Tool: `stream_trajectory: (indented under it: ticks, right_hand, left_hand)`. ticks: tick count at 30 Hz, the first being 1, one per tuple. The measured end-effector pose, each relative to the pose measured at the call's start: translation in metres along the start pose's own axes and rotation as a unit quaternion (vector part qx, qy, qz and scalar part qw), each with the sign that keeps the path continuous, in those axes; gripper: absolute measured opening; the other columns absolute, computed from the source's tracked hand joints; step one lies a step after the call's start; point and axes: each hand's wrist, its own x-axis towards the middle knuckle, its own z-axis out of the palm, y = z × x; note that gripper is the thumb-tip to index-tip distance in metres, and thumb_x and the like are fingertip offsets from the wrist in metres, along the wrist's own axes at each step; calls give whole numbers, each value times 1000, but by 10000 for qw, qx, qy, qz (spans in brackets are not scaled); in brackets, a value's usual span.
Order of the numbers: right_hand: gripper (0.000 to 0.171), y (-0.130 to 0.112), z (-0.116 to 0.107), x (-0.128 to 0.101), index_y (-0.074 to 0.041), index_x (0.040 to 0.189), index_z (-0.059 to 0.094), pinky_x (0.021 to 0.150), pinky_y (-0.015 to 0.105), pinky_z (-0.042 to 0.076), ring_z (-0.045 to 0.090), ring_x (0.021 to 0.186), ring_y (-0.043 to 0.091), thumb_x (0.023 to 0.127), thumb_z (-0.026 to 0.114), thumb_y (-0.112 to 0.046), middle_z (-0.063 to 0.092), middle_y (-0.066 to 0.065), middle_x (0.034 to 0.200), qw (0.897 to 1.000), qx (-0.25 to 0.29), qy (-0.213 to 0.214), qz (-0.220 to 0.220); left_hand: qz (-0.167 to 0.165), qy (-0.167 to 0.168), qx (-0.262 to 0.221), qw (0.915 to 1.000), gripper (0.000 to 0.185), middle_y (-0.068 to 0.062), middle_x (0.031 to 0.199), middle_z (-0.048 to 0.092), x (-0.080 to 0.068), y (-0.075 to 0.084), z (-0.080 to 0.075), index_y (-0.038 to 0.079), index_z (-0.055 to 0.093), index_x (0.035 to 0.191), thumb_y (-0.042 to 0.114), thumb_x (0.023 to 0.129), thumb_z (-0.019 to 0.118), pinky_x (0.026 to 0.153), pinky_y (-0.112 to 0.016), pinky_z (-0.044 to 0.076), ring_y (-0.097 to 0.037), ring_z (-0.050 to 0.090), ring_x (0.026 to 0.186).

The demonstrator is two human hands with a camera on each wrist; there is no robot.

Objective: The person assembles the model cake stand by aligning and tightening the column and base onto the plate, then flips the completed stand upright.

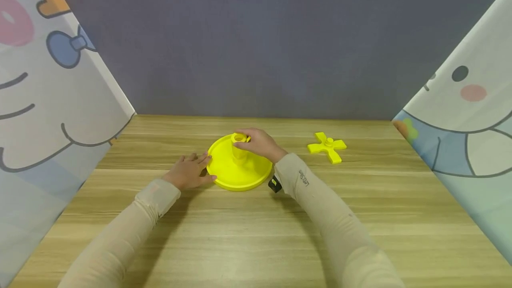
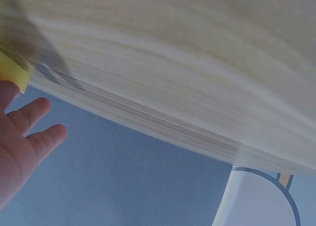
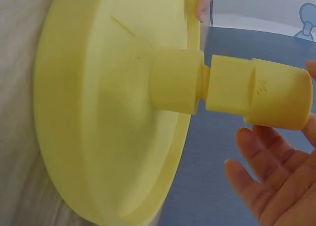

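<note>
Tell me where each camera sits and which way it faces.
Head: on the head, facing forward and down at the table; left hand, right hand and both sleeves show.
Left wrist: on the left wrist, facing past that hand's fingers to the table and backdrop; the picture is turned, table above backdrop.
Right wrist: on the right wrist, facing the yellow dish and its post; the right hand's fingers show, plus a bit of the left hand.
Shared: head and right wrist both show dish, post and both hands.
</note>
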Motion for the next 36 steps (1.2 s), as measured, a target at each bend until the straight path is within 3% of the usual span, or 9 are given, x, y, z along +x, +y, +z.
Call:
stream_trajectory:
  ticks: [4, 5, 7, 13, 22, 26, 32, 36]
  right_hand:
    - [55, 2, -3, -1, -7, 142, 47, 88, 28, 46, 56, 97, 19, 91, 64, -15, 53, 12, 138, 9997, 85, -217, -24]
    - [56, 2, -3, -1, -6, 142, 46, 92, 30, 45, 55, 105, 22, 90, 65, -14, 54, 13, 137, 9997, 117, -229, -19]
    - [56, 2, -3, -1, -4, 141, 47, 96, 32, 45, 53, 113, 23, 89, 68, -15, 56, 13, 133, 9993, 291, -196, 99]
    - [54, 0, 2, 0, 1, 130, 50, 92, 32, 47, 54, 106, 24, 85, 75, -16, 57, 13, 119, 9955, 829, 106, 452]
    - [77, 9, 8, 0, -5, 152, 21, 104, 39, 39, 45, 126, 30, 90, 66, -12, 44, 18, 140, 9879, 1526, -36, 291]
    - [68, 14, 8, 2, -1, 149, 28, 101, 36, 43, 50, 120, 31, 91, 63, -6, 48, 19, 136, 9856, 1685, 63, 145]
    - [54, 13, 9, 2, 4, 135, 49, 90, 31, 49, 56, 105, 28, 87, 71, -6, 57, 16, 121, 9797, 1938, 345, 383]
    - [53, 9, 12, 2, 5, 128, 49, 87, 31, 49, 55, 101, 28, 83, 75, -8, 55, 17, 118, 9785, 1926, 525, 513]
  left_hand:
    - [-26, -33, -45, 10000, 80, -19, 154, 23, 0, 0, 0, 0, 28, 149, 58, 96, 41, 107, -66, 17, -50, 26, 135]
    - [-22, -34, -47, 10000, 80, -20, 154, 23, 0, 1, -1, 0, 28, 149, 59, 96, 41, 107, -66, 17, -50, 26, 135]
    - [-27, -55, -58, 10000, 80, -20, 154, 23, 0, 1, -1, 0, 28, 149, 59, 96, 41, 106, -67, 17, -50, 26, 135]
    - [-46, -92, -12, 9999, 79, -20, 154, 23, 0, 2, -2, 0, 28, 149, 57, 96, 41, 107, -66, 18, -50, 27, 135]
    - [-24, -58, 57, 10000, 80, -19, 154, 23, 1, 2, 0, 0, 28, 149, 58, 96, 41, 106, -66, 20, -50, 28, 134]
    - [-11, -45, 45, 10000, 79, -20, 154, 23, 1, 1, 0, 0, 28, 149, 57, 96, 41, 106, -66, 20, -51, 29, 133]
    - [-12, -55, 39, 10000, 79, -19, 154, 23, 1, 1, -1, 0, 28, 149, 57, 97, 40, 106, -66, 20, -50, 29, 134]
    - [-23, -51, 44, 10000, 78, -19, 154, 24, 1, 1, -1, 0, 28, 149, 57, 97, 40, 106, -66, 20, -50, 30, 133]
